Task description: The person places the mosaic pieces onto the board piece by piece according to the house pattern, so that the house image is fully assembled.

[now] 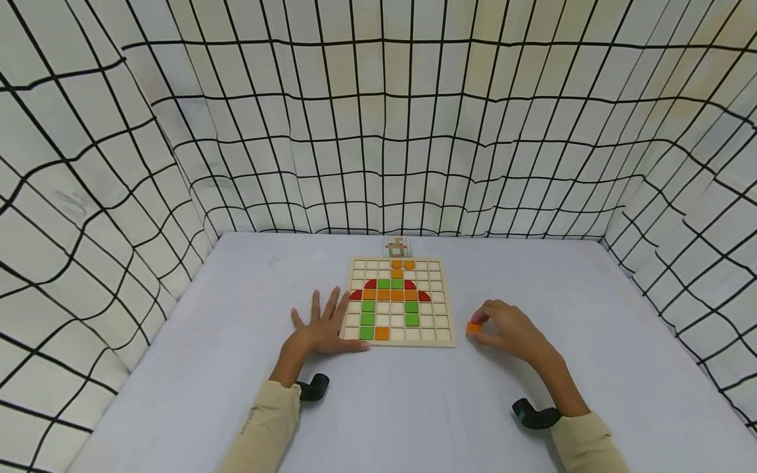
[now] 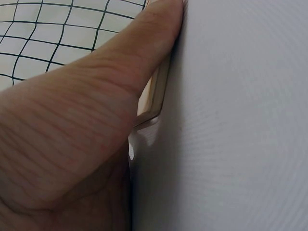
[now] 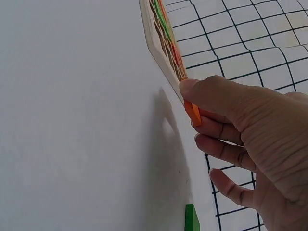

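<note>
A wooden grid board (image 1: 447,328) lies flat on the table, with orange, green and red tiles set in many of its cells. My left hand (image 1: 322,332) has its fingers spread at the board's left side. Its thumb (image 2: 144,43) lies along the near edge by the corner. To the right of the board, my right hand (image 1: 508,328) pinches an orange square tile (image 1: 474,328) between thumb and fingertips. In the right wrist view this orange tile (image 3: 193,113) is held on edge, with the other fingers loosely bent.
Behind the board lies a small pattern card (image 1: 397,247). A green tile (image 3: 191,219) shows at the bottom of the right wrist view; I cannot make it out in the head view. Black netting (image 1: 384,138) over white cloth walls borders the white table (image 1: 408,407).
</note>
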`<state>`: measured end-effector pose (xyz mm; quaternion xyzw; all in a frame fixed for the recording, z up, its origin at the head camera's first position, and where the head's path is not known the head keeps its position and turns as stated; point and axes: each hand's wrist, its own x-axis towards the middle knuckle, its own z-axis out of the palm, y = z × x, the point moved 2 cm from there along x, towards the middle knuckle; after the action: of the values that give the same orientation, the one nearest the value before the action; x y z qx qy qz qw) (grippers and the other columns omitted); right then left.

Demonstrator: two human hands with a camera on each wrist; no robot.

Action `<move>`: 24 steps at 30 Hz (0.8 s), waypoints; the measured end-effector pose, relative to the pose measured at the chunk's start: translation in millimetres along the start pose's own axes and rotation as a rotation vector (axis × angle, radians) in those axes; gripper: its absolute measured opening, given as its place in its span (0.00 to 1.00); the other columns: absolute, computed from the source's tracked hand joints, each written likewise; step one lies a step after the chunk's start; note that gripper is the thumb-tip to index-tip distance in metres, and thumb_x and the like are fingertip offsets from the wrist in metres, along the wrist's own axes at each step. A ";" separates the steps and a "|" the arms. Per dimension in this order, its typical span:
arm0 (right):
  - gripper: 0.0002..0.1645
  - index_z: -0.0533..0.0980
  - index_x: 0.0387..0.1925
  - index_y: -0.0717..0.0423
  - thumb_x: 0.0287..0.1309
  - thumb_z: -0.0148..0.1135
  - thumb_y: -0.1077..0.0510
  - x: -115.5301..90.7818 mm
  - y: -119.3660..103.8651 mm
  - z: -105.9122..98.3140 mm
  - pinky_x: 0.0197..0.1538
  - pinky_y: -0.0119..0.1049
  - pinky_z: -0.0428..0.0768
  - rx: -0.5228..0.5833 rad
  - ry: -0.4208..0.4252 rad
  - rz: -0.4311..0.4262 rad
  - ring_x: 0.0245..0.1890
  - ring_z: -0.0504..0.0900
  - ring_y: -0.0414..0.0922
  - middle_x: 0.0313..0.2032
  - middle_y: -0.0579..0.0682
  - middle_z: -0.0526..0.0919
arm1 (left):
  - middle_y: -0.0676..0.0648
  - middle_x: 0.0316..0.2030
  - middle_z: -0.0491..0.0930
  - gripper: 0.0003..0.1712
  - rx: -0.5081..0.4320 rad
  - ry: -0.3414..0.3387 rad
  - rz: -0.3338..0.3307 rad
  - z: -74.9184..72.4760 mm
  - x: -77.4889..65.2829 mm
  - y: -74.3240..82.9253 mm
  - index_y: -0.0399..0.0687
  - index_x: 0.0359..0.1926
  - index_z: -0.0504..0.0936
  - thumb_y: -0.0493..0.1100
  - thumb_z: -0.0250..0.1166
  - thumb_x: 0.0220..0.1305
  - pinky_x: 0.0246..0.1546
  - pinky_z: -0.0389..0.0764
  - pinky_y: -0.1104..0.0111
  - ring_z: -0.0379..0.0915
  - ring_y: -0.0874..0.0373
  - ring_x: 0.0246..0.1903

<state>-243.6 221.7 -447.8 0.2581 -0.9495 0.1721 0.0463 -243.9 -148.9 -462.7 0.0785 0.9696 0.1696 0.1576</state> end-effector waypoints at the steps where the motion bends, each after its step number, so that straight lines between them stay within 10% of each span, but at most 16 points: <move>1: 0.11 0.82 0.37 0.52 0.52 0.71 0.53 2.8 -2.8 0.2 0.45 0.40 0.80 0.007 -0.003 -0.007 0.40 0.79 0.40 0.36 0.42 0.82 | 0.44 0.78 0.27 0.70 0.001 0.002 0.001 -0.7 -0.2 0.0 0.53 0.78 0.36 0.76 0.64 0.48 0.60 0.24 0.26 0.13 0.35 0.74; 24: 0.16 0.83 0.36 0.49 0.52 0.73 0.43 56.9 -77.4 31.2 0.41 0.30 0.77 0.068 -0.050 -0.158 0.35 0.74 0.37 0.34 0.39 0.82 | 0.44 0.78 0.28 0.70 0.004 0.001 -0.001 -0.1 -3.0 1.5 0.54 0.78 0.37 0.77 0.65 0.48 0.60 0.26 0.25 0.14 0.34 0.74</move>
<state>-253.5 121.3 -443.6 0.3380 -0.9206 0.1936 0.0270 -241.0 -148.1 -461.2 0.0782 0.9701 0.1675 0.1572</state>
